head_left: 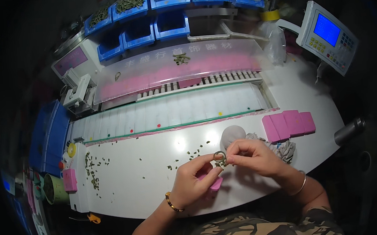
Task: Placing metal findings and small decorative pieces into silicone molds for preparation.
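A dark green ring-shaped piece (219, 153) is held up over the white table between my two hands. My left hand (192, 180) pinches its left side with thumb and forefinger. On the other side, the fingers of my right hand (254, 156) close on the same piece. Smaller green bits (218, 164) show just below it, between the fingertips. Under my left hand lies a pink block (216, 184), partly covered by the palm; whether the hand grips it cannot be seen. Beyond my right hand sit a round grey pad (233, 136) and a crumpled grey cloth (285, 150).
Green crumbs (94, 176) lie scattered at the table's left. Pink blocks (287, 126) stand at the right. A long machine with a clear cover (149, 63) spans the back, below blue bins (171, 27). A control panel (328, 35) stands at the far right.
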A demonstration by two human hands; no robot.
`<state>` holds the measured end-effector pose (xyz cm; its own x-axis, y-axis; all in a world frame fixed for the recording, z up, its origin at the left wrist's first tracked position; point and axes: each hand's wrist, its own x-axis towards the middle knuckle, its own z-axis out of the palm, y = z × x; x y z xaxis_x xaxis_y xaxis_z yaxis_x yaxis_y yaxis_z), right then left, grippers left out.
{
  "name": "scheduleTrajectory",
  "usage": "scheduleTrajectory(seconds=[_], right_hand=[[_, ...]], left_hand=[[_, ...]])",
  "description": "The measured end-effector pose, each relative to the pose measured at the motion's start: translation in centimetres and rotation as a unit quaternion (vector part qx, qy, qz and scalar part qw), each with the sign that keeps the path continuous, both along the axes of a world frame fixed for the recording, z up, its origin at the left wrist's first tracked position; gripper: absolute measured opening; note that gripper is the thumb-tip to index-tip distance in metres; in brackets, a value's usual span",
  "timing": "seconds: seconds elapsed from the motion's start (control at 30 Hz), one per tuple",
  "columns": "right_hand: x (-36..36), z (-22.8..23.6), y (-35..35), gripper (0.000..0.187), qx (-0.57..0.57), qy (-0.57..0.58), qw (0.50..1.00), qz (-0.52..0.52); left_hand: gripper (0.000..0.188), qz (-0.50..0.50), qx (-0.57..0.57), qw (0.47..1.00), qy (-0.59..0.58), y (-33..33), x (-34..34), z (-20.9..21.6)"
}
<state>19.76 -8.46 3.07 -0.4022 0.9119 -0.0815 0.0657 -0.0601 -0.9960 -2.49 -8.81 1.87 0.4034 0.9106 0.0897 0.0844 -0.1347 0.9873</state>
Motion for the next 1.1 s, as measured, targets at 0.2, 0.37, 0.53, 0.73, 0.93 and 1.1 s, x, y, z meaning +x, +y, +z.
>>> scheduleTrajectory(seconds=[0.2,0.37,0.53,0.73,0.93,1.1], right_hand=[[3.8,5.7,5.3,0.02,-0.003,-0.238,0.969,0.068],[8.6,9.1,13.2,0.02,0.036,-0.307,0.949,-0.063],[8.6,13.2,18.9,0.022,0.033,-0.271,0.944,-0.188],[16.6,10.4,28.4,0.064,0.057,-0.013,0.9,-0.432],[17.5,4.5,24.9,0.06,0.083,-0.036,0.924,-0.371],[7.7,5.1,11.1,0.024,0.17,-0.132,0.965,-0.152]], left_hand=[[0.024,-0.054,-0.157,0.986,-0.024,0.8,-1.5,-0.6],[0.021,-0.071,-0.199,0.974,-0.082,1.3,-1.6,-0.6],[0.018,-0.046,-0.23,0.967,-0.099,1.7,-2.6,-0.5],[0.019,-0.036,-0.215,0.969,-0.114,1.8,-2.1,-1.2],[0.019,0.012,-0.206,0.968,-0.146,2.2,-2.6,-1.9],[0.022,0.053,-0.261,0.934,-0.239,2.3,-2.6,-1.6]])
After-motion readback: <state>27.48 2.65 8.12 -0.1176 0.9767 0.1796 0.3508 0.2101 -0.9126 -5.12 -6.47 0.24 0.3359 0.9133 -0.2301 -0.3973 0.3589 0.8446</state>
